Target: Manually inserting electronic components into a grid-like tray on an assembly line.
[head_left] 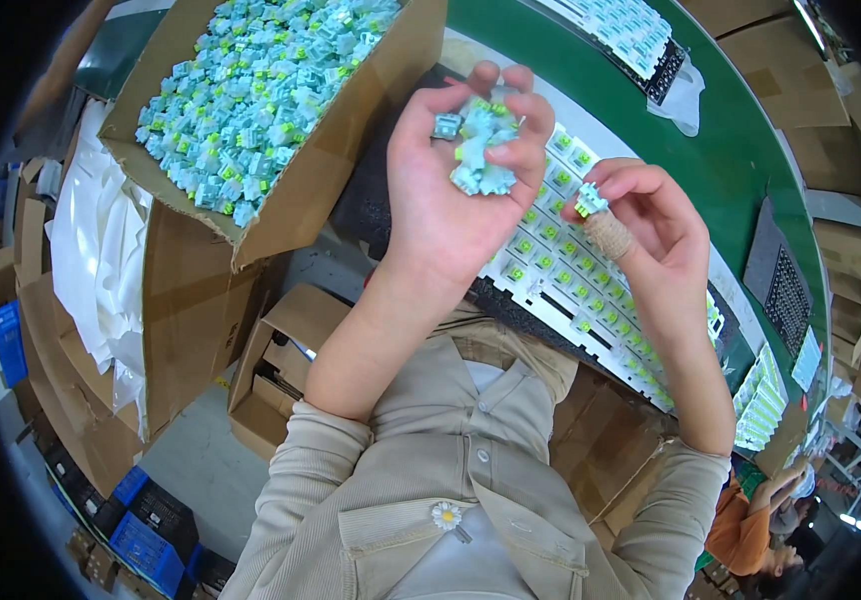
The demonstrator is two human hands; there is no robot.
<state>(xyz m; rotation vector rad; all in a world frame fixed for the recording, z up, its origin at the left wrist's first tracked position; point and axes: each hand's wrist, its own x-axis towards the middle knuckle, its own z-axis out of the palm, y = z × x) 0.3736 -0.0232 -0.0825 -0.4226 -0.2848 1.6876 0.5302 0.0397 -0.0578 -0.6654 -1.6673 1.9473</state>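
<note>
My left hand [461, 190] is turned palm up, its fingers curled around a small heap of light-blue and yellow-green keyboard switches [486, 145]. Between the thumb and fingers of my right hand [656, 215] is a single keyboard switch [590, 200]; a tan bandage wraps that thumb. Beneath both hands lies a white keyboard plate [561, 270], with rows of switches showing yellow-green centres. Part of the plate is hidden by my hands and forearms. A dark foam pad [516, 318] shows under its near edge.
At the left stands a cardboard box [321, 170] full of loose switches, white plastic sheeting [101, 250] beside it. The green table [721, 150] carries another keyboard [631, 45] at the back and more keyboard parts [761, 400] at the right. Another person [741, 530] is at lower right.
</note>
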